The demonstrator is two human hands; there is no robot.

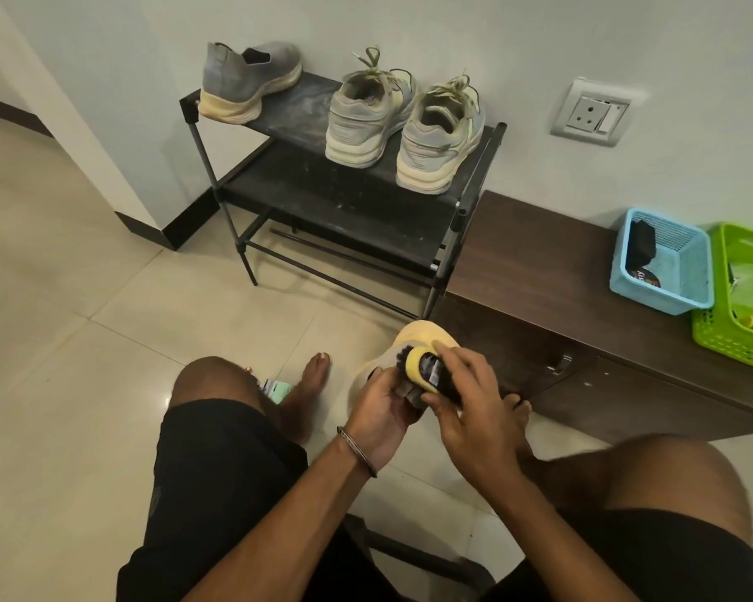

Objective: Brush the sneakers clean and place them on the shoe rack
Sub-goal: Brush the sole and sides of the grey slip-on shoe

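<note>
- Brushing away: your right hand [466, 421] is wrapped around the yellow-backed brush [429, 370], bristles laid against the sneaker [414, 341].
- Your left hand [381, 406] cups that sneaker from below, pale sole tilted away from you, just above the floor between your knees.
- It looks light with a soft knit upper, so hold it by the firm sole or heel.
- Three sneakers already sit on the shoe rack [305, 123]; a free spot shows beside the grey slip-on [246, 82].
</note>
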